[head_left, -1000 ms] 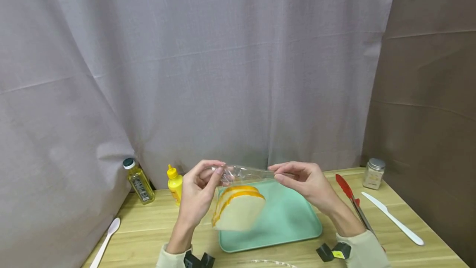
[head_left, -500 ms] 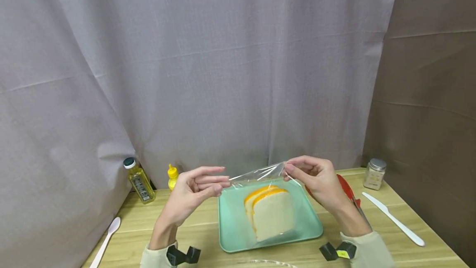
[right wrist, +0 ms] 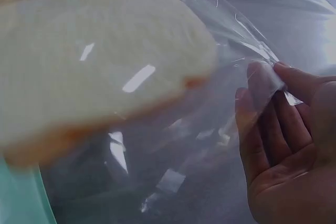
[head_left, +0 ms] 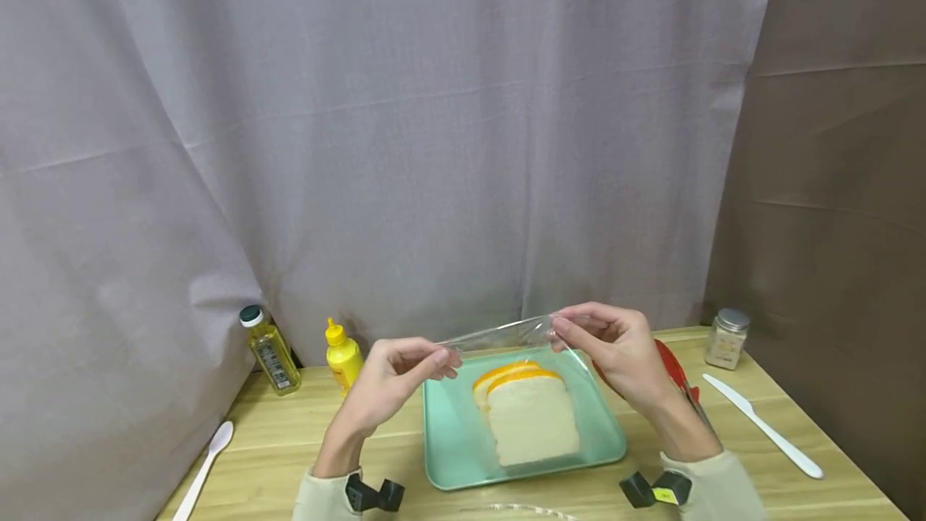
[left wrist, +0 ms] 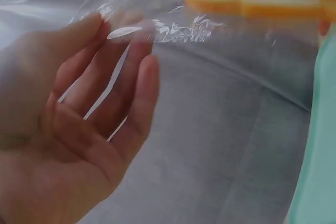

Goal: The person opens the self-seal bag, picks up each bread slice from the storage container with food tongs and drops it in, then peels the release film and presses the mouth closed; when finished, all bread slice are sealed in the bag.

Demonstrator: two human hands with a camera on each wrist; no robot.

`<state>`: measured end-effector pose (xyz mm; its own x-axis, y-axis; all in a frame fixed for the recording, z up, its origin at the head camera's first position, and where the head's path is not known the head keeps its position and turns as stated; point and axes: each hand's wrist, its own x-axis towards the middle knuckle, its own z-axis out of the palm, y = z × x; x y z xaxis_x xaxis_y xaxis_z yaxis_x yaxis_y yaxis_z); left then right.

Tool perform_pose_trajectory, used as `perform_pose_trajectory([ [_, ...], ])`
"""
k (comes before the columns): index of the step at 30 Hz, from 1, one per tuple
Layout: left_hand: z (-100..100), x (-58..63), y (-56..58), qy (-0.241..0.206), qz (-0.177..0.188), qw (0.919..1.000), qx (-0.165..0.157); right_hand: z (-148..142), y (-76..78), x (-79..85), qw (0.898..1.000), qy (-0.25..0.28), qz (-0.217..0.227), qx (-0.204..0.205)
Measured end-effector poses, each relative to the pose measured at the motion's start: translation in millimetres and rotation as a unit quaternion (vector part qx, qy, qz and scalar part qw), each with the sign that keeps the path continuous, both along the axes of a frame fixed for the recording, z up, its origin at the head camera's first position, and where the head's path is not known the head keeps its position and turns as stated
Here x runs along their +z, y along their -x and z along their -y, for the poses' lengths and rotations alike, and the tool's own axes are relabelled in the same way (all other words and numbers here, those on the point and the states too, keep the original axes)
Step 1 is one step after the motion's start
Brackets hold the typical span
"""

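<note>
A clear plastic bag hangs over the green tray, its top edge stretched between both hands. Inside it, two bread slices with orange-brown crusts lean together, seen through the film. My left hand pinches the bag's left top corner; in the left wrist view, thumb and fingertips meet the crinkled film. At the other corner, my right hand holds the film between thumb and fingers. The right wrist view shows the pale face of the front slice close up.
To the left stand an oil bottle and a yellow squeeze bottle, with a white spoon nearer. On the right are red-tipped tongs, a white knife and a seasoning jar. A thin patterned strip lies in front.
The bag of bread has swung right, from the tray's left side to over its middle. My left hand let go, opened out, then took the left corner again.
</note>
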<state>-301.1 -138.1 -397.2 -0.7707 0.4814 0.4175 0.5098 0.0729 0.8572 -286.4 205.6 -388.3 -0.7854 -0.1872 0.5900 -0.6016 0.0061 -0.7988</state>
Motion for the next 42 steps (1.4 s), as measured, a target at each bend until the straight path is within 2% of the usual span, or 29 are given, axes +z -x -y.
perform_pose_trajectory([
  [3,9,3.3,-2.4,-0.037,-0.014,0.9982,0.045,6,0.1,-3.5,1.0,0.001,0.001,-0.003],
  [7,17,9.7,-9.9,-0.054,-0.063,0.9898,0.116,21,1.3,-7.8,1.0,0.01,-0.002,-0.001],
  [9,21,11.6,-14.4,-0.058,-0.094,0.982,0.153,30,3.3,-9.6,1.0,0.015,-0.006,0.0],
  [12,28,10.4,-20.2,-0.054,-0.14,0.9648,0.216,44,8.9,-12.2,1.0,0.017,-0.012,-0.002],
  [14,36,7.3,-23.0,-0.047,-0.161,0.9533,0.251,54,13.5,-14.2,1.0,0.015,-0.01,0.002],
  [16,44,3.5,-25.4,-0.041,-0.165,0.9465,0.274,64,18.2,-16.6,1.0,0.011,-0.005,0.011],
  [19,58,0.5,-29.0,-0.054,-0.133,0.9479,0.284,79,23.6,-20.8,0.999,0.007,0.013,0.029],
  [21,68,0.6,-32.5,-0.065,-0.095,0.9511,0.287,90,25.6,-23.6,0.999,0.004,0.031,0.039],
  [23,78,1.8,-36.9,-0.066,-0.061,0.9507,0.297,102,26.1,-26.2,0.997,0.004,0.057,0.05],
  [25,89,3.5,-42.3,-0.052,-0.035,0.947,0.315,114,25.7,-29.4,0.994,0.006,0.084,0.063],
  [28,102,6.0,-49.4,-0.009,-0.016,0.9378,0.347,130,25.8,-36.0,0.99,0.018,0.112,0.08],
  [31,114,7.4,-54.3,0.036,-0.008,0.9289,0.369,144,28.4,-46.3,0.989,0.016,0.12,0.084],
  [33,122,5.7,-54.6,0.054,0.007,0.9275,0.37,152,32.3,-55.7,0.99,0.003,0.122,0.077],
  [37,142,-9.0,-46.3,0.087,0.06,0.922,0.373,173,42.4,-79.4,0.987,-0.022,0.145,0.062],
  [42,166,-44.0,-22.9,0.122,0.113,0.9141,0.37,198,51.5,-106.3,0.979,-0.03,0.195,0.045],
])
